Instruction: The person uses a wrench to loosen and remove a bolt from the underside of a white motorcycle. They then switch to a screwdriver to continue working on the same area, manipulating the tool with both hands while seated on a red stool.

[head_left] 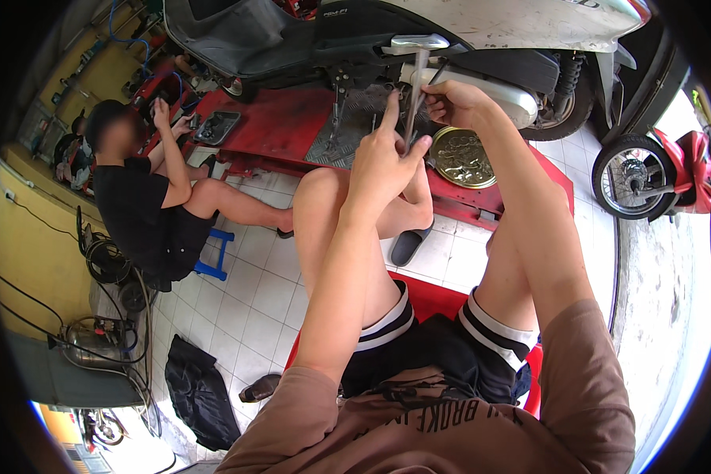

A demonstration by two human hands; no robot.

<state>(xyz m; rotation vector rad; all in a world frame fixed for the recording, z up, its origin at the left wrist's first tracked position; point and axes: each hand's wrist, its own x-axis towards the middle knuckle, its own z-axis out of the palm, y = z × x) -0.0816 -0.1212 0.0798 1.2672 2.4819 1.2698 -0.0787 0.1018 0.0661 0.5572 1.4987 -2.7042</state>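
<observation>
My left hand (385, 158) is around the lower end of a T-shaped metal tool (416, 95), its index finger pointing up along the shaft and its thumb out to the side. A broad silver crosspiece shows at the tool's top, against the scooter; its exact kind is unclear. Just to the right, my right hand (458, 103) pinches a slim dark rod (438, 73) close to the tool's shaft. Both hands are raised before the scooter's lower side (470, 83). Below them a round metal tray (464, 158) holds small metal parts.
The scooter stands over a red lift platform (280, 118). At left, a seated co-worker (138, 189) is beside a grey tray (216, 126). A red motorbike's wheel (634, 175) is at right. Hoses (138, 316) and a black sheet (200, 391) lie at lower left.
</observation>
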